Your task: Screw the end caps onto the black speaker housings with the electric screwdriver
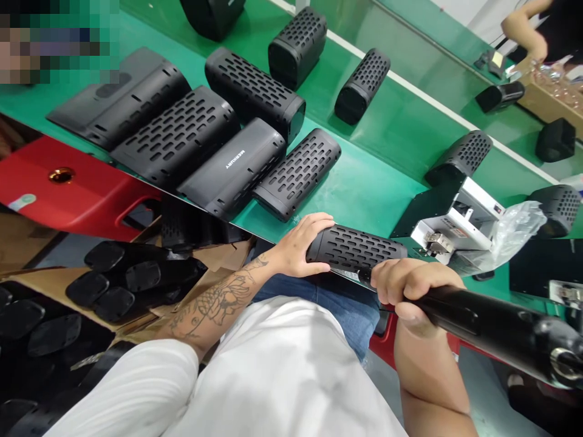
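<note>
With thumb and fingers around its left end, my left hand point(306, 246) steadies a black slotted speaker housing point(357, 247) lying at the table's near edge. My right hand point(416, 285) is wrapped round a black electric screwdriver point(496, 321). The screwdriver's front end points at the housing's near side; whether its tip touches a screw is hidden. Left of my hands, another slotted housing point(300, 176) lies beside a smooth housing marked MERKURY point(234, 167). More slotted housings point(177, 136) rest in the same row.
A white-and-black screw feeder point(460, 221) stands right of the housing, with a clear plastic bag point(519, 237) beside it. Behind runs a green conveyor belt point(401, 109) carrying several housings. At lower left are a red stool point(77, 188) and cartons of black parts point(136, 279). A co-worker's arm point(523, 30) shows far right.
</note>
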`<state>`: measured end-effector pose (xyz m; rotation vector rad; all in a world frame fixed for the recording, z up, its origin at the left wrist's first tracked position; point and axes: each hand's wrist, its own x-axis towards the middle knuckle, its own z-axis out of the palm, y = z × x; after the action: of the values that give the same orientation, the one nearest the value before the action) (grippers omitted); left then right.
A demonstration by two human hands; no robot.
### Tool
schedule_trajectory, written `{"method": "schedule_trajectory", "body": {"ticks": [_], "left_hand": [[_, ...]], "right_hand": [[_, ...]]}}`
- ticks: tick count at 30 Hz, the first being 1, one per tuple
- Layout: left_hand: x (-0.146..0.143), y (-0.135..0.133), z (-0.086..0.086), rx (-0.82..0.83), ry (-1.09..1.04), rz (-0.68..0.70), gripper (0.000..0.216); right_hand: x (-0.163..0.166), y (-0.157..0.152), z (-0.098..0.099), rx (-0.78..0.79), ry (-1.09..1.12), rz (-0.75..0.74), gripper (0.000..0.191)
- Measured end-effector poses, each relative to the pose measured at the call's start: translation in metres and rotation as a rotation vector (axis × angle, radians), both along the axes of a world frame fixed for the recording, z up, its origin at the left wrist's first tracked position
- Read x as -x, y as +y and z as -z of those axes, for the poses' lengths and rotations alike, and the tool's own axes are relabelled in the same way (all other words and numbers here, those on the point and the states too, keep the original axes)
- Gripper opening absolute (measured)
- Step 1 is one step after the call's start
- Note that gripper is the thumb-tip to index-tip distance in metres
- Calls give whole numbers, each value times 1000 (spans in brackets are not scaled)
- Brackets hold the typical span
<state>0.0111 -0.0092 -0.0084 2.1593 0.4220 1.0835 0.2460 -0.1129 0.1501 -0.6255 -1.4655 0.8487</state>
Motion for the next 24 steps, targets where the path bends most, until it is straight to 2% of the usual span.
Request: {"method": "schedule_trajectory", "body": {"ticks": [4,7,9,11,13,14,16,20,24], "left_hand": [[2,1,2,-11,33,-6,110],[3,2,3,-18,50,-22,112],[3,3,4,-23,51,-24,114],[3,4,5,-38,48,-16,116],[2,4,6,-49,52,-13,118],[1,4,7,-49,58,-15,120],[0,3,10,-42,73,-20,126],[0,3,13,-27,86,-15,138],[1,3,13,-27,79,-9,137]], "right_hand": [[-5,-1,-5,31,-25,-4,25],[-28,-3,-19,68,39,129,27],[-57,1,-28,4,89,366,30],[-91,11,-32,-135,115,711,28],[-122,24,-29,-227,107,1006,19],[-135,31,-25,-238,94,1088,14],[-150,40,-13,-206,67,1143,9],[-150,40,7,-143,48,1116,19],[-139,29,6,-116,28,1099,24]]}}
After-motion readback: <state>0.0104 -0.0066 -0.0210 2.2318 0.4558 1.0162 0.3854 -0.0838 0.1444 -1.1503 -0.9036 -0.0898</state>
